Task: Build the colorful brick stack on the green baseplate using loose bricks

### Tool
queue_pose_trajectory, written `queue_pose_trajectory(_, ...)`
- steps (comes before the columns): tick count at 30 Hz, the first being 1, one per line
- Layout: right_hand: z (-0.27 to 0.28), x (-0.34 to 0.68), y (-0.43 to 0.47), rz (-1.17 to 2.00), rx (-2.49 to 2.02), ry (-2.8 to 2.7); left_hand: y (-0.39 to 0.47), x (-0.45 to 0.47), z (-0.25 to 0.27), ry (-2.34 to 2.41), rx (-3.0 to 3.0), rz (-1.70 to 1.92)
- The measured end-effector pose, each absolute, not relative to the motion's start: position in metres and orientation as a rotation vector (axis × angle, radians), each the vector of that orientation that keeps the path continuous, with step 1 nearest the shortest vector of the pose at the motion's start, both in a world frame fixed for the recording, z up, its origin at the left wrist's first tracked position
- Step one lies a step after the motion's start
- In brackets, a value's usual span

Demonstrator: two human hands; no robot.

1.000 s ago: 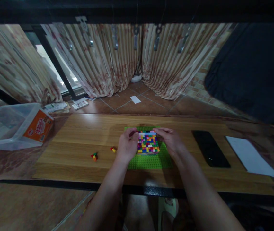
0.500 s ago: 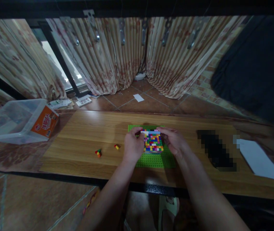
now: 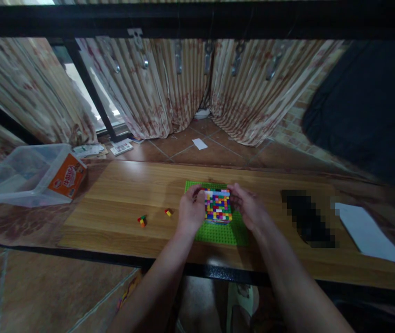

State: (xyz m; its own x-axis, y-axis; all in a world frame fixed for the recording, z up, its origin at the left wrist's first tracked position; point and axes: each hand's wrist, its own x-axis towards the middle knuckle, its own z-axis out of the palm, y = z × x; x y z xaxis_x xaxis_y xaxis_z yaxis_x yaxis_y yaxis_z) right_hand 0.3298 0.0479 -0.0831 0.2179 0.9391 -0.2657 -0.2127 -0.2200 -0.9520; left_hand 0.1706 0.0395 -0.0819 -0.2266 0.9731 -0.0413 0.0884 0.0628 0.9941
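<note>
A block of many small coloured bricks (image 3: 217, 206) stands on a green baseplate (image 3: 220, 232) in the middle of the wooden table (image 3: 121, 199). My left hand (image 3: 190, 210) grips the block's left side, fingers curled over its far left corner. On the block's right side my right hand (image 3: 249, 208) holds it, fingers at the far right corner. Both hands touch the block.
Two small loose brick clusters (image 3: 142, 220) (image 3: 168, 212) lie left of the baseplate. A clear plastic bin (image 3: 27, 175) with an orange label sits at the far left. A dark flat object (image 3: 306, 217) and a white sheet (image 3: 367, 226) lie to the right. Curtains hang behind.
The white and blue strip along the block's far edge is no longer visible. My fingers have shifted from the top far edge down onto the block's sides.
</note>
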Motion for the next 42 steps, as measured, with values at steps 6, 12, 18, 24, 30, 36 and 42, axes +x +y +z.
queue_pose_trajectory(6, -0.095, 0.323, 0.047, 1.258, -1.363, -0.818, 0.032, 0.185, -0.083, 1.454, 0.939, 1.316)
queue_pose_trajectory(12, -0.098, 0.326, 0.052, 1.214, -1.354, -0.761, 0.036, 0.195, -0.082, 1.453, 0.944, 1.338)
queue_pose_trajectory(18, -0.079, 0.327, 0.053, 0.944, -1.312, -0.717, 0.038, 0.135, -0.072, 1.569, 1.253, 1.277)
queue_pose_trajectory(24, -0.061, 0.319, 0.044, 0.886, -1.252, -0.789, 0.021, 0.045, -0.067, 1.631, 1.785, 0.848)
queue_pose_trajectory(30, -0.057, 0.312, 0.04, 0.925, -1.241, -0.861, 0.017, 0.047, -0.071, 1.561, 1.99, 0.625)
queue_pose_trajectory(36, -0.055, 0.308, 0.038, 0.955, -1.245, -0.881, 0.02, 0.052, -0.068, 1.552, 2.016, 0.635)
queue_pose_trajectory(42, -0.049, 0.308, 0.037, 0.933, -1.246, -0.888, 0.027, 0.064, -0.066, 1.574, 1.939, 0.837)
